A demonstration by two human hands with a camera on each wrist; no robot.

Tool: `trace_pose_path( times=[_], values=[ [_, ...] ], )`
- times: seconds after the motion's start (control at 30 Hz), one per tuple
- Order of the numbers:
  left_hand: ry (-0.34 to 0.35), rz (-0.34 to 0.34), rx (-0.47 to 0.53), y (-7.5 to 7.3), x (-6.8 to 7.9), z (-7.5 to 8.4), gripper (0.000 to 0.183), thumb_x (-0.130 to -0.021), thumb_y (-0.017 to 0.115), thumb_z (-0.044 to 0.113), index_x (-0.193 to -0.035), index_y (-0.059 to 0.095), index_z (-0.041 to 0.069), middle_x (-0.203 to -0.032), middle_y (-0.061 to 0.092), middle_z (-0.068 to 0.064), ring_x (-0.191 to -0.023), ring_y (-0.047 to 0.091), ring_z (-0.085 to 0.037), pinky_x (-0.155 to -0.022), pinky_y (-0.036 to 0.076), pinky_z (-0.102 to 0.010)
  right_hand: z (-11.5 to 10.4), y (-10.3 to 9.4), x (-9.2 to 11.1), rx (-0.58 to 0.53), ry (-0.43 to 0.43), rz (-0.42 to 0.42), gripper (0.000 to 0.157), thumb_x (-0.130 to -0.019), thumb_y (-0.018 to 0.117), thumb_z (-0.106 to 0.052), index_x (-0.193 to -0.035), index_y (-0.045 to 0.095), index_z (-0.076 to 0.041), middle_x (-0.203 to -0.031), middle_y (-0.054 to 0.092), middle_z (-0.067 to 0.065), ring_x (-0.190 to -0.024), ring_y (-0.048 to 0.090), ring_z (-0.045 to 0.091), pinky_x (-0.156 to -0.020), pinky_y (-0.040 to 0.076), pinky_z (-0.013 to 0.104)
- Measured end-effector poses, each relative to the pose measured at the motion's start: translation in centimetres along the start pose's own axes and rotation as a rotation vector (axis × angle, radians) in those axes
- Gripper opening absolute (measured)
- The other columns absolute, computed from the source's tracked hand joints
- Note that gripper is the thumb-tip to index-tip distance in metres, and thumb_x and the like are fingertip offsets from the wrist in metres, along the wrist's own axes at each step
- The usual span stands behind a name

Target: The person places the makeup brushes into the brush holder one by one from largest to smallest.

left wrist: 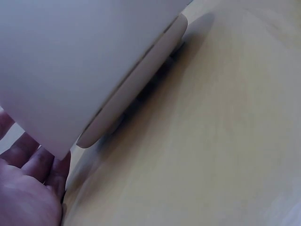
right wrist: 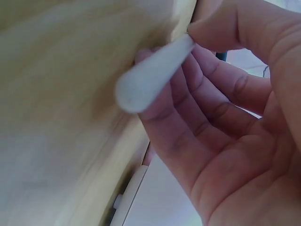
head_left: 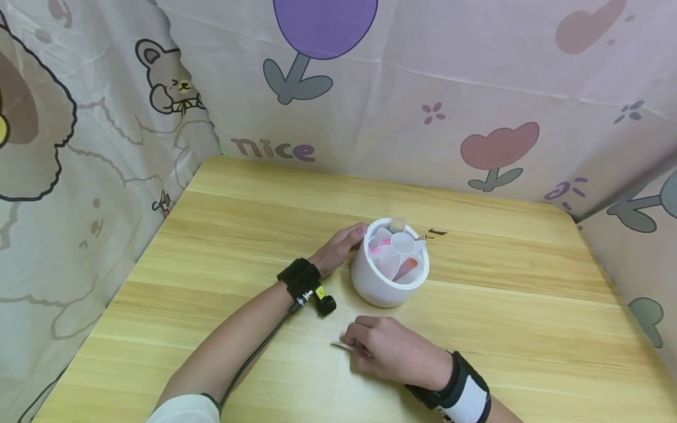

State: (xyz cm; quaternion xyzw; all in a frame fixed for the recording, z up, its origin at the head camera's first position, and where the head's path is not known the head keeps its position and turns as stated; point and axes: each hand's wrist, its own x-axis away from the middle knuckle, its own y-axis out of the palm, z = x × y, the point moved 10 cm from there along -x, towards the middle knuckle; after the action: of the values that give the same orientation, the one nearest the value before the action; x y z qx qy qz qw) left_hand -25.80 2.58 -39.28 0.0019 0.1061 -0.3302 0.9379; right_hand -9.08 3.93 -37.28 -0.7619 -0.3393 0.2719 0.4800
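A white round organizer [head_left: 378, 288] with divided compartments stands on the table, holding several small items such as pink- and orange-tinted ones. My left hand [head_left: 338, 249] rests against its left side near the rim. In the left wrist view, the fingers [left wrist: 40, 162] lie along the organizer's wall [left wrist: 70, 61], partly hidden behind it. In front of the organizer, my right hand [head_left: 391, 349] pinches a small white spatula [right wrist: 150, 77] between thumb and fingers, close over the table. Its rounded, wider end points away from the palm; the narrow end is hidden in the grip.
The wooden table [head_left: 238, 205] has light yellow grain. Printed cloth [head_left: 391, 117] hangs behind it and on both sides. A tan round-topped item [head_left: 397, 224] and a thin gold-brown piece [head_left: 436, 232] stick up at the organizer's rim. A black cable [head_left: 254, 355] runs along the left forearm.
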Motion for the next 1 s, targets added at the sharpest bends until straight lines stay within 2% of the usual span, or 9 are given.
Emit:
trace_pose_path(
  times=[0.4, 0.77, 1.0],
  values=[
    [0.005, 0.001, 0.003, 0.0, -0.1, 0.0, 0.056, -0.099, 0.027, 0.045, -0.125, 0.052, 0.003, -0.123, 0.057, -0.01, -0.12, 0.051, -0.017, -0.106, 0.038, -0.031, -0.7, -2.2, 0.2, -0.009, -0.079, 0.146, 0.015, -0.075, 0.067, -0.007, -0.086, 0.062, -0.015, -0.08, 0.055, -0.013, -0.071, 0.052, -0.004, -0.065, 0.045, 0.005],
    [0.014, -0.001, 0.001, 0.0, 0.0, 0.1, 0.056, -0.1, 0.027, 0.044, -0.125, 0.052, 0.001, -0.123, 0.056, -0.012, -0.12, 0.051, -0.019, -0.106, 0.039, -0.033, -1.2, -4.7, 0.4, -0.008, -0.121, 0.248, 0.022, -0.07, 0.065, -0.002, -0.086, 0.056, -0.015, -0.076, 0.049, -0.012, -0.066, 0.049, -0.001, -0.059, 0.04, 0.006],
    [0.029, 0.0, -0.002, 0.0, -0.1, 0.1, 0.06, -0.1, 0.027, 0.05, -0.124, 0.052, 0.001, -0.121, 0.057, -0.011, -0.119, 0.052, -0.019, -0.106, 0.039, -0.034, -1.6, -6.9, 1.1, -0.007, -0.164, 0.352, 0.027, -0.066, 0.061, 0.0, -0.089, 0.056, -0.013, -0.08, 0.055, -0.009, -0.071, 0.056, -0.001, -0.063, 0.049, 0.01]
  ],
)
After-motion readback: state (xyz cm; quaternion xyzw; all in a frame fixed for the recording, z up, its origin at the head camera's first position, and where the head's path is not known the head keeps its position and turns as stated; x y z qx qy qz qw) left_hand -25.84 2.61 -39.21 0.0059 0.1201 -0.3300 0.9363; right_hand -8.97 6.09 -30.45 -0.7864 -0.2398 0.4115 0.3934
